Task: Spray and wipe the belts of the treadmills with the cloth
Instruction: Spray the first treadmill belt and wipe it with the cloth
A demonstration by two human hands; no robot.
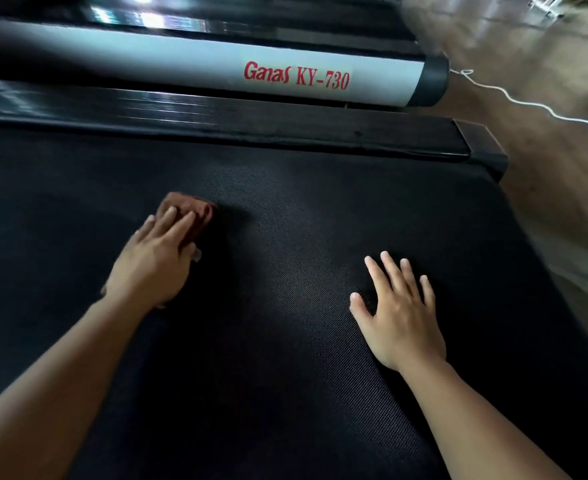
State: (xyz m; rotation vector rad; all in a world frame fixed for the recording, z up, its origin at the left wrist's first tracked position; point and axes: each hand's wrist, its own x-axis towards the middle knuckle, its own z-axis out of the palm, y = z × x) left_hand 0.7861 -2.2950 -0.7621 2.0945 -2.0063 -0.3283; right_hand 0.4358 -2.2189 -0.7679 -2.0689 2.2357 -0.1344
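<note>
A black textured treadmill belt (285, 237) fills most of the view. My left hand (157, 258) presses flat on a folded reddish-brown cloth (195, 213) on the belt's left-middle part, its fingers straight over the cloth. My right hand (400, 310) rests flat on the bare belt to the right, fingers spread and straight, holding nothing. No spray bottle is in view.
A glossy black side rail (216, 123) borders the belt's far edge. Beyond it lies a grey tube (181, 60) with a black end cap, marked "Ganas KY-730", part of a neighbouring treadmill. A white cord (528, 105) trails over the brown wooden floor (545, 185) at the right.
</note>
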